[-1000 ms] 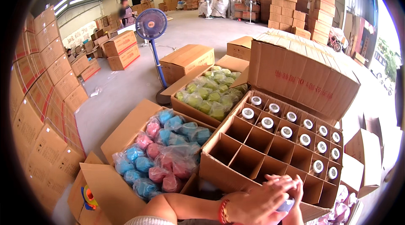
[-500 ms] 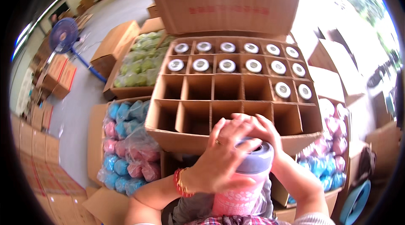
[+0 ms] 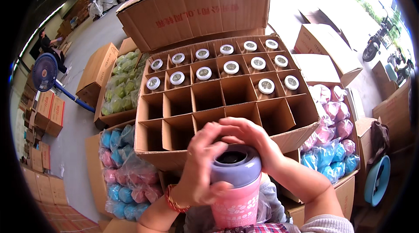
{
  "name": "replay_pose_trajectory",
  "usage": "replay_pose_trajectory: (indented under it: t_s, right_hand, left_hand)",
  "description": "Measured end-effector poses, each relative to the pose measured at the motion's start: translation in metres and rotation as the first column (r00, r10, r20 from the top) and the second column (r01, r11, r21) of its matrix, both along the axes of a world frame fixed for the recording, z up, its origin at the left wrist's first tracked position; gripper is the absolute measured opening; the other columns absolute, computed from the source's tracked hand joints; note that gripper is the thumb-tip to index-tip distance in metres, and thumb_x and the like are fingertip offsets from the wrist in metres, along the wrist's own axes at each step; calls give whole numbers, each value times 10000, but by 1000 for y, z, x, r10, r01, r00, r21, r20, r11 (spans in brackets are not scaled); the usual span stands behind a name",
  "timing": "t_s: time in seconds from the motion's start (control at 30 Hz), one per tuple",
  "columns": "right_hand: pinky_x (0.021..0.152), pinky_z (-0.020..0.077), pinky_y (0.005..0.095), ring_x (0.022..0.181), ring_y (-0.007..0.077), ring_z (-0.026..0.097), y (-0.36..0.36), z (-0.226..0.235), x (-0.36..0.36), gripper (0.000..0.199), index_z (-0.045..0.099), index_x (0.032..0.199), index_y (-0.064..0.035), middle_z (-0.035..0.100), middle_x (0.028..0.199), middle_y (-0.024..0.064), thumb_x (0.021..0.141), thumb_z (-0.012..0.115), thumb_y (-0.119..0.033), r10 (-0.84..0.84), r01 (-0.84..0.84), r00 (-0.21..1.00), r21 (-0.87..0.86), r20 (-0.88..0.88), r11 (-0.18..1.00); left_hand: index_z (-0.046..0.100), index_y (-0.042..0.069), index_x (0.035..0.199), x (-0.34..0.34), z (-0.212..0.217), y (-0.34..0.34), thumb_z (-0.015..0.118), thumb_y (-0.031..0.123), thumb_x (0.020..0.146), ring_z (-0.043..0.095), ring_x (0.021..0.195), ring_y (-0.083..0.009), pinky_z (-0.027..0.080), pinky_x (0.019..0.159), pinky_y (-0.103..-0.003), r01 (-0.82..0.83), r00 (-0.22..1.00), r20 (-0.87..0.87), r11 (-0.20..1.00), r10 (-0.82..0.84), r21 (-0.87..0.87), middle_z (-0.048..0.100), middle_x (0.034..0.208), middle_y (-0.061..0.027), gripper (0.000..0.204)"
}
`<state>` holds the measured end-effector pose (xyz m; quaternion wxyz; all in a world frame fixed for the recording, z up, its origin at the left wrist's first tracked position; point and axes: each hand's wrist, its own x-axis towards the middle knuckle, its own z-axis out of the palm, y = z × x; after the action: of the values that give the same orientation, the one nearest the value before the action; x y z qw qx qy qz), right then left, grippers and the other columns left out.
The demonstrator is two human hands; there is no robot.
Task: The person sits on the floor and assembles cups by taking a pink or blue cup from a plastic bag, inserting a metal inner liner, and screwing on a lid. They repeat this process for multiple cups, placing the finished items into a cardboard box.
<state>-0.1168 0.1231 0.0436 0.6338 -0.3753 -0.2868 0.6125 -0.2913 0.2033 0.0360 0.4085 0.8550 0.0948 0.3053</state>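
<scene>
A pink flask (image 3: 235, 200) with a white pattern and a wide purple collar (image 3: 238, 174) stands upright close to my body. Its round mouth faces up and looks dark inside. My left hand (image 3: 200, 167), slightly blurred, curls along the collar's left side, with its thumb at the front. Around the far and right side of the collar bends my right hand (image 3: 255, 143). Just beyond them is an open divided carton (image 3: 161, 156). Silver-topped bottles (image 3: 231, 67) stand in its far two rows and in two right-hand cells of the third row.
Bagged blue and pink items fill a box on the left (image 3: 94, 163) and another box on the right (image 3: 351, 176). Green bagged items (image 3: 124, 80) sit farther left. A blue fan (image 3: 45, 72) stands beyond, near another person (image 3: 54, 51). A blue basin (image 3: 377, 180) is at far right.
My left hand has shifted from over the flask's top to its left side, exposing more of the mouth. The whole view has turned, and the carton appears tilted.
</scene>
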Motion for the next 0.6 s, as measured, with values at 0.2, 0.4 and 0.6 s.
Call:
replay_pose_trajectory:
  t_s: [0.2,0.4,0.6]
  right_hand:
    - [885,519,362,992,236,644,62,-62,-22,283,573,1153,-50,654,1096,120,961,558,-258,290,-315,937,-112,-194,943]
    - [1031,400,461,1198,287,543,-3,-12,26,461,570,1186,-81,573,1291,165,990,375,-450,-156,159,984,37,-84,987]
    - [1023,432,413,1119,284,584,21,-25,15,595,485,1293,0,596,1211,171,984,362,-493,147,-136,871,57,-470,989]
  left_hand:
    - [458,101,1344,18,66,-15,563,534,901,391,1314,-372,285,1084,-517,586,802,273,787,-531,-194,382,1436,-218,629]
    - [368,65,1411,-16,-26,29,540,628,869,368,1355,-342,285,1108,-479,122,982,182,906,-51,-406,361,1469,-214,800]
    - [184,31,1476,7,2,22,670,507,846,271,1385,-428,263,1110,-517,218,976,0,975,-218,-30,110,1526,-303,927]
